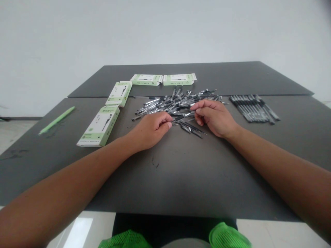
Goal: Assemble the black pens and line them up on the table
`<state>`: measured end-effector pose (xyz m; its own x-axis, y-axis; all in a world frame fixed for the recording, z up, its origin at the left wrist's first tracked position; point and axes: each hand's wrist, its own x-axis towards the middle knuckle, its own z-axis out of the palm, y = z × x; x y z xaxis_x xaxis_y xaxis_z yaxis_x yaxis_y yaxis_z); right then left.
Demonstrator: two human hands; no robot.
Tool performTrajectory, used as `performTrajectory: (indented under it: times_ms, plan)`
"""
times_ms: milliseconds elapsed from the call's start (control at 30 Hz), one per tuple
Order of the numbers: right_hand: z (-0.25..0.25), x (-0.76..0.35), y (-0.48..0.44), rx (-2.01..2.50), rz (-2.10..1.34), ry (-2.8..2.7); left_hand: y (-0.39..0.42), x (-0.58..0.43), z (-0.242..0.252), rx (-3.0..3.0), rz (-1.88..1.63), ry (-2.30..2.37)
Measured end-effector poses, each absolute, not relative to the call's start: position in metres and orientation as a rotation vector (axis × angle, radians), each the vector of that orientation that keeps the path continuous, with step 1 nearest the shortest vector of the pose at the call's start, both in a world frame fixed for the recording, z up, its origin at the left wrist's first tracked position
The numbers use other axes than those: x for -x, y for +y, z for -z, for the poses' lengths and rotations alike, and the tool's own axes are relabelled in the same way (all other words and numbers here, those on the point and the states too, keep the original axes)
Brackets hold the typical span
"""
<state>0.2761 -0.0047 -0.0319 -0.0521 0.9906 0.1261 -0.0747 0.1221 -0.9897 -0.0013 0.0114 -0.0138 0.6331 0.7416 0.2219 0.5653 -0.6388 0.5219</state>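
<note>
Left hand (152,129) and right hand (214,117) pinch one pen (181,118) at pile's (176,101) six o'clock edge; lift, don't drag.

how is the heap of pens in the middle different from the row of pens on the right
The heap of pens lies jumbled, pens crossing at many angles; the row of pens lies side by side, parallel. The heap holds plainly more pens than the row. The left hand and right hand rest at the heap's near edge; the row lies untouched. Both are dark pens lying flat on the grey table.
</note>
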Motion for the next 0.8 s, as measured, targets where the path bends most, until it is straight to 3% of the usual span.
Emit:
performTrajectory:
  times_ms: [800]
  plan:
    - [0.0327,-0.2751,-0.0082,1.072,-1.149,-1.357,0.0107,0.0013,0.0129,-2.470,-0.595,1.019]
